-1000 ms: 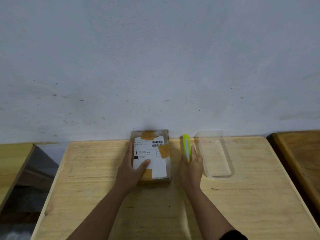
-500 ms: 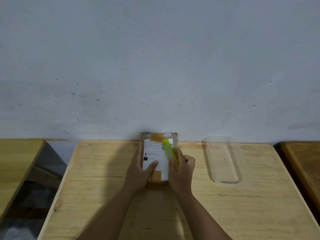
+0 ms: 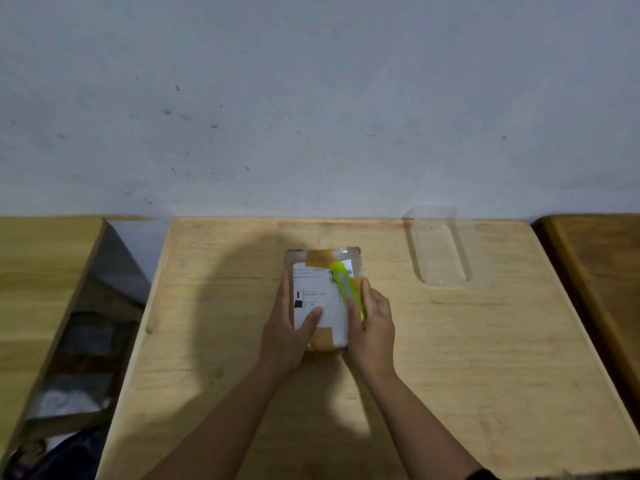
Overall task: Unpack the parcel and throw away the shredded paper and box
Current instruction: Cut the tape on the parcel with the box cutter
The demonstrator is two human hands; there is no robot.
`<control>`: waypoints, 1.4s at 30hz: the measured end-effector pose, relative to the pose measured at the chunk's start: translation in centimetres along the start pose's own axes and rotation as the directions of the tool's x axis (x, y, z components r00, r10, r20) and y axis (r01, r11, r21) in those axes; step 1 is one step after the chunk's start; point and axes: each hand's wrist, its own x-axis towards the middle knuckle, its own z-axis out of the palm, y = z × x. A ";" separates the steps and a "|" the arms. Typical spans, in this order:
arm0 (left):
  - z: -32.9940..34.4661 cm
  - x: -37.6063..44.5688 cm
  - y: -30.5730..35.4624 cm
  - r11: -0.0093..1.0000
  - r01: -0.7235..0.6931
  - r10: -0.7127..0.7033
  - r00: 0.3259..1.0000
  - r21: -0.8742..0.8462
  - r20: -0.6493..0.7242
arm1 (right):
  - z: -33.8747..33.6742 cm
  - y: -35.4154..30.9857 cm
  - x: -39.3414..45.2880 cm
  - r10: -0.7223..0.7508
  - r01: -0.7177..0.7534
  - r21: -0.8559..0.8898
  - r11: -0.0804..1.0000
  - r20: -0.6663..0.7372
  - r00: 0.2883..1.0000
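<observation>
A pale wooden table (image 3: 450, 358) stands pushed up against a scuffed grey wall (image 3: 311, 98), with another wooden surface close on each side, so the person works square on to the wall with both forearms reaching out over the tabletop. Toward the back right of the table lies a clear plastic tray (image 3: 439, 251), well apart from the work; I would guess it waits there for whatever comes out of the package.

The parcel (image 3: 320, 296) lies flat in the middle of the table, long side running away from the person. It is sealed, with a white shipping label on top and patches of tan tape at the far end and near end. The left hand (image 3: 289, 327) rests against its left edge, fingers stretched along the side and the thumb pressed down on the label, which looks meant to keep the parcel from sliding. The right hand (image 3: 372, 323) is curled closed around a bright yellow-green box cutter (image 3: 346, 284), whose tip angles up and left over the label's right side near the far tape. Whether a blade is out I cannot tell. The opening cut looks about to begin; nothing is unpacked yet.
</observation>
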 end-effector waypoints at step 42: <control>0.0 -4.2 -1.1 0.999 -0.003 0.003 1.000 0.049 -0.003 | -6.5 0.2 2.5 0.062 -0.313 0.320 0.894 0.604 0.795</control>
